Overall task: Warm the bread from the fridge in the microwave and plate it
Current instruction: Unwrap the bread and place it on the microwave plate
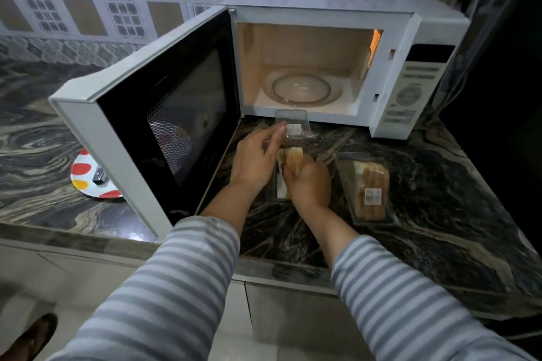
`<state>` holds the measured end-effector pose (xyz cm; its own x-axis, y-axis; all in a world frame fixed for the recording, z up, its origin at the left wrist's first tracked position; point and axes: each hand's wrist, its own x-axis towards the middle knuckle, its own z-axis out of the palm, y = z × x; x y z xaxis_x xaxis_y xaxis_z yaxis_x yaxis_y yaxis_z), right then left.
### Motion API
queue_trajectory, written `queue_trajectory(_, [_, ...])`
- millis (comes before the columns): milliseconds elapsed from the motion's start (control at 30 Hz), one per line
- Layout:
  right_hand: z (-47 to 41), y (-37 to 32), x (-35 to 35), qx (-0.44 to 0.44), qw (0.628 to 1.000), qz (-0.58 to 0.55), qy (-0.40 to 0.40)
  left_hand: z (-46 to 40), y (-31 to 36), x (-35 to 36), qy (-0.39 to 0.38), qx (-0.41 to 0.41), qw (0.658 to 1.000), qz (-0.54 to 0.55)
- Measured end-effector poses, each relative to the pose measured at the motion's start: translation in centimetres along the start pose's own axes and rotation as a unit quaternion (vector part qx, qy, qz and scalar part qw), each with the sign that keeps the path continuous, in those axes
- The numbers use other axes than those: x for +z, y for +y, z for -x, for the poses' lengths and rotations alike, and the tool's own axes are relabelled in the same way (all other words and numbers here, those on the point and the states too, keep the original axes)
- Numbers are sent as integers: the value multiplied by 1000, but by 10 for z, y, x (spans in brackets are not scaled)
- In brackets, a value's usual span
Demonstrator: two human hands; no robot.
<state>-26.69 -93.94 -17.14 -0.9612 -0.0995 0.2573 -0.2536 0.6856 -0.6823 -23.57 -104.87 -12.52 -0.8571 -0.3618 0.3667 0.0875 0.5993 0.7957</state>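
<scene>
A white microwave (416, 38) stands on the dark marble counter, its door (164, 114) swung wide to the left and its glass turntable (302, 88) bare. In front of it my right hand (311, 182) grips slices of bread (291, 157) over an opened clear plastic box. My left hand (255, 158) holds up that box's clear lid (293, 123) with thumb and fingers. A second clear box of bread (369, 184), shut and with a barcode label, lies just to the right. A white plate with red and orange dots (85, 176) sits left of the door, partly hidden by it.
A small dark object (99, 176) lies on the dotted plate. The counter (440, 214) ends at a dark wall on the right and a tiled wall behind. The open door blocks the way between my hands and the plate. My shoe (32, 337) shows on the floor.
</scene>
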Motion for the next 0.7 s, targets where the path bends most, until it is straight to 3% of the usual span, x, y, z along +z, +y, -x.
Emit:
queue_trajectory(333, [2,-4,-31,12,1000,-11,-5,-14,-6,-1,-20,18,999,-30])
queue_trajectory(600, [8,10,-84,116,992,31,21,24,-46,7,-34,19,997,-73])
queue_trajectory(700, [-10,5,-92,116,992,20,38,35,-53,9,-53,13,993,-102])
